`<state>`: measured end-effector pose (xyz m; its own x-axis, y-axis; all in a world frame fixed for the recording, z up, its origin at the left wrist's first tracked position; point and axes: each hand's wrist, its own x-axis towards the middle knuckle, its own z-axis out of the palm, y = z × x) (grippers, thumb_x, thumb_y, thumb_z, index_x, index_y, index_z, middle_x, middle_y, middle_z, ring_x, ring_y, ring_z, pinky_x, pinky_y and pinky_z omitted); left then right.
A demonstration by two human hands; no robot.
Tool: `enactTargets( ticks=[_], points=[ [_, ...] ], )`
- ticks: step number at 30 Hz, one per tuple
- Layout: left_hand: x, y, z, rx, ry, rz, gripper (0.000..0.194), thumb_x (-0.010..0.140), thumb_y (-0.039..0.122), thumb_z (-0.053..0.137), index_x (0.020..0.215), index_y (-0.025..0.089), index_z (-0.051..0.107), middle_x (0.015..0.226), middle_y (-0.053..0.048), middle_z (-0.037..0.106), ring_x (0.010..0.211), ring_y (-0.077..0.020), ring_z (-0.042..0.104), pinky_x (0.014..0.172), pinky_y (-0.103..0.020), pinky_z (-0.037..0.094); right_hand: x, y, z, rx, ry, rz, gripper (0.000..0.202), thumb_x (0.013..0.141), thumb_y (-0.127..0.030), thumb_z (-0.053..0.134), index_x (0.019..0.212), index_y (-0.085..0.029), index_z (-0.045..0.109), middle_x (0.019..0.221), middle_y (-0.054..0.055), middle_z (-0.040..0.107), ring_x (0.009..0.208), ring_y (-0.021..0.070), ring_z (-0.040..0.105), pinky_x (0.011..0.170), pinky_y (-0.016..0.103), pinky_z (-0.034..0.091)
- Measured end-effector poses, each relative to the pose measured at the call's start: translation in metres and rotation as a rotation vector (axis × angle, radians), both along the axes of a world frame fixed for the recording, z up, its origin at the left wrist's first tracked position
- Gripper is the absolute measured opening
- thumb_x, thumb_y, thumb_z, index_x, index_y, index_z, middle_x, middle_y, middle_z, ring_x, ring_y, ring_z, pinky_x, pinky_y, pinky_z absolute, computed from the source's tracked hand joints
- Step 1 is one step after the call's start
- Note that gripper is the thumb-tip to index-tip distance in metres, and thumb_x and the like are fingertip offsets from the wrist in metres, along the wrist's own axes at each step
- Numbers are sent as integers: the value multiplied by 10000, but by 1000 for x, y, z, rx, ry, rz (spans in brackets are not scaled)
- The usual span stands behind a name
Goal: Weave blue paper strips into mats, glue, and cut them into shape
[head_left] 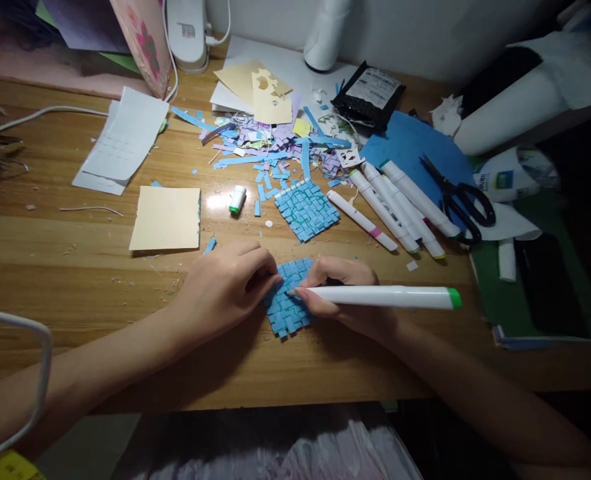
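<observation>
A blue woven paper square (286, 313) with green lines lies on the wooden table near its front edge. My right hand (343, 290) grips a white marker (395, 297) with a green end, its tip touching the square. At the square's left edge rests my left hand (235, 280), thumb and fingers closed together on its upper left side. Just above is a second woven blue square (307, 210), marked with a green outline. The marker's short white cap (237, 200) with a green rim stands apart to the upper left.
Paper scraps (275, 143) are heaped at the back middle. Several markers (400, 207) and black scissors (458, 200) lie on the right. A cream paper square (166, 219) and white sheets (125, 137) are on the left. A white cable (40, 360) crosses the lower left.
</observation>
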<state>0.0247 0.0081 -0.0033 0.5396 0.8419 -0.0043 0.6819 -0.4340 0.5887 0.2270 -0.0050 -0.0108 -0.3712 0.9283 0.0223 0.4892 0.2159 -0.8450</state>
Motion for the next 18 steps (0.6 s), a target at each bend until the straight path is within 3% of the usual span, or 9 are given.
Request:
enactTargets(
  ticks=[7,18],
  points=[
    [0,0,-1,8,6,2,129,852,273,536,799,164,577,741,-14,566,669,-129,495,588,-248,355,3,1,0,113,-85,22,281,737,-214,576,532,-189,386,496,-55,409,448,67,358,448,214,271],
    [0,0,0,0,2,-1,128,847,275,546,797,164,583,748,-19,574,670,-132,500,588,-252,357,3,2,-1,61,-44,-8,269,740,-224,594,538,-198,417,502,-42,459,454,87,392,449,229,292]
  ],
)
